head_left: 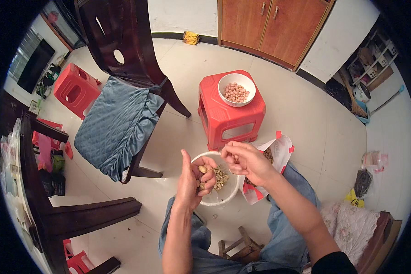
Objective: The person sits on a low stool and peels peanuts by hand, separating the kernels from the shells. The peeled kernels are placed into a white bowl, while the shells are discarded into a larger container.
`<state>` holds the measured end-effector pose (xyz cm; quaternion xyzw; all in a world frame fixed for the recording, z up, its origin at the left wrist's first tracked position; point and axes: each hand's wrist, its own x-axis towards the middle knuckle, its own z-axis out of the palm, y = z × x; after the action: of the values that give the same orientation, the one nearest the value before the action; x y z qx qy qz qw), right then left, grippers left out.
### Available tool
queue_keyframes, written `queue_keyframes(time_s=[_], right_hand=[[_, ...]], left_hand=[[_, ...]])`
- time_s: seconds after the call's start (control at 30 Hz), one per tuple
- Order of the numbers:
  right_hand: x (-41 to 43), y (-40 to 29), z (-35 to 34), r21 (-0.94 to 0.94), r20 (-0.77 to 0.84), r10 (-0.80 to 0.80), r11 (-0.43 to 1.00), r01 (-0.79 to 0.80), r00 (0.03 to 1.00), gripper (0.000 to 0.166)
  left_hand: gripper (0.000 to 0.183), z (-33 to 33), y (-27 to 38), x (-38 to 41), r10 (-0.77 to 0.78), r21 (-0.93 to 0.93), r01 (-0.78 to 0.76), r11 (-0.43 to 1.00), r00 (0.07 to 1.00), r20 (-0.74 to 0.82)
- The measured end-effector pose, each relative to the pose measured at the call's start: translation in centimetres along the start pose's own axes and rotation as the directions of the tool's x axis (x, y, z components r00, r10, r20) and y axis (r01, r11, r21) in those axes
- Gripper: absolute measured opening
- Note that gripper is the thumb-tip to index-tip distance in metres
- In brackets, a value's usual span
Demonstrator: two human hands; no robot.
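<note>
My left hand (197, 178) is cupped around several unshelled peanuts (202, 169), above the left side of a white basin (238, 191) on the floor. Empty peanut shells (220, 178) lie in that basin. Over its right rim, my right hand (248, 162) has curled fingers closed on small reddish peanut kernels (236, 158). A white and red bag (283, 150) with more peanuts (268, 156) stands beside the basin, partly behind my right hand. Beyond both hands, a white bowl (237, 77) of pink peanut kernels (236, 92) rests on a red plastic stool (214, 120).
A dark wooden chair (140, 44) with a blue quilted cushion (120, 126) is at the left. Below it juts a dark wooden leg (96, 215). A broom (358, 108) leans at the right. Beneath me is a small wooden stool (238, 245); a floral cloth (349, 222) lies lower right.
</note>
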<state>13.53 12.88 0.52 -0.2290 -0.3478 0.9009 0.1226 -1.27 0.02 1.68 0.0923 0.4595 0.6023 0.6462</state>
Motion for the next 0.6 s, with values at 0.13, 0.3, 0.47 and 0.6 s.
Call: queue_keyframes(time_s=[0.13,0.3,0.47,0.6], right_hand=[[-0.3,0.1,1.6,-0.536,-0.045,-0.197,0.832,0.142,0.979,0.020],[-0.8,0.7,2.9,-0.864,0.016,-0.349,0.468,0.189,0.937,0.015],[-1.0,0.6,2.4,-0.819,0.023,-0.332,0.534,0.208,0.943,0.013],[-0.6,0.3,1.9,-0.390,-0.093,-0.227,0.904,0.174,0.970,0.014]], left_hand=[[0.080,0.7,-0.2,0.2,-0.021,0.109,0.027,0.994,0.998,-0.061],[0.084,1.3,-0.9,0.4,0.036,0.306,-0.014,0.952,0.997,-0.068],[0.086,2.2,-0.9,0.0,0.059,0.318,-0.041,0.947,0.997,-0.046],[0.058,2.1,-0.7,0.0,0.079,0.132,-0.081,0.988,0.997,0.015]])
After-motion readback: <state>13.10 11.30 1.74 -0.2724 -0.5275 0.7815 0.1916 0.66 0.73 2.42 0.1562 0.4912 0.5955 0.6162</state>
